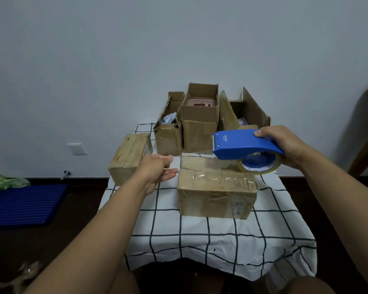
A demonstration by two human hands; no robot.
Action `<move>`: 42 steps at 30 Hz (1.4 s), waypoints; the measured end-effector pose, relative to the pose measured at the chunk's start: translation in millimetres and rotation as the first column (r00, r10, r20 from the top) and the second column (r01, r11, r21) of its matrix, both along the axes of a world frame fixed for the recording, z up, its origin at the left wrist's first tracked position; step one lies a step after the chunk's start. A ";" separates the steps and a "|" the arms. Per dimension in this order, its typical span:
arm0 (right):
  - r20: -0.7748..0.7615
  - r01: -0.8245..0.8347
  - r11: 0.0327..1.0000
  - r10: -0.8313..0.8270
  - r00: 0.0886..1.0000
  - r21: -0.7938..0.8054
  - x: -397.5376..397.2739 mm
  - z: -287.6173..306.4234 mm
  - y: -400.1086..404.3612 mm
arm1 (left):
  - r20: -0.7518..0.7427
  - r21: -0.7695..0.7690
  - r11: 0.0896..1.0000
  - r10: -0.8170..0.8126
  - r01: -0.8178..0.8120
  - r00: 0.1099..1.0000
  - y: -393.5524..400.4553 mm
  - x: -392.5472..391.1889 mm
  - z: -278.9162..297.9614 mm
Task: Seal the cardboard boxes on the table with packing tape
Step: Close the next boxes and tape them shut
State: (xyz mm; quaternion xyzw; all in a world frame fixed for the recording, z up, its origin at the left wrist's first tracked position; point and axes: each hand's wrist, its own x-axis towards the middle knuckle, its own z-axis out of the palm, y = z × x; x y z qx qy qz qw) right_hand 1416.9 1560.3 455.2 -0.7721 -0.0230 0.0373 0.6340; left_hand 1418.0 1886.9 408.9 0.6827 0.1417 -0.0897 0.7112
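Observation:
A closed cardboard box with clear tape across its top lies in the middle of the table. My right hand grips a blue tape dispenser with a clear tape roll, held just above the box's far right corner. My left hand hovers open to the left of that box, fingers stretched toward it. Another closed box sits tilted at the table's left edge. Three open boxes stand at the back: left, middle, right.
The table wears a white cloth with a dark grid. A blue perforated mat lies on the dark floor at left. A wooden furniture edge stands at right. A wall socket is behind.

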 end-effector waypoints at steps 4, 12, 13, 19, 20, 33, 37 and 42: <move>0.018 0.024 1.000 -0.024 1.000 0.001 0.3 5.5 -0.8 | 0.033 -0.010 1.000 0.022 -0.022 0.999 1.8 1.2 4.2; 0.013 0.099 0.984 -0.102 0.995 0.147 -1.1 12.1 -1.2 | 0.136 -0.095 0.994 0.071 -0.058 0.988 2.8 6.1 26.7; 0.012 0.097 0.979 -0.101 0.995 0.180 -1.9 13.2 0.1 | 0.144 -0.109 0.992 0.080 -0.065 0.986 3.2 5.2 28.9; -0.023 0.112 0.943 -0.110 0.994 0.314 -6.9 21.8 10.5 | 0.147 -0.158 0.984 0.103 -0.080 0.984 6.2 1.5 35.7; -0.035 0.119 0.942 -0.114 0.993 0.314 -7.6 22.4 11.6 | 0.143 -0.166 0.983 0.104 -0.079 0.984 6.8 1.5 35.4; -0.061 0.067 0.997 -0.065 0.996 0.028 -17.4 5.7 -2.4 | 0.025 -0.135 0.990 0.051 -0.048 0.998 -6.2 -1.2 12.9; -0.090 0.086 0.996 -0.085 0.992 0.007 -18.1 -1.3 -7.1 | 0.006 -0.093 0.995 0.035 -0.035 0.999 -9.8 -2.9 3.3; -0.087 0.071 0.997 -0.069 0.994 0.018 -18.5 -2.2 -9.0 | -0.009 -0.051 0.998 0.041 -0.041 0.999 -12.6 -1.4 -5.5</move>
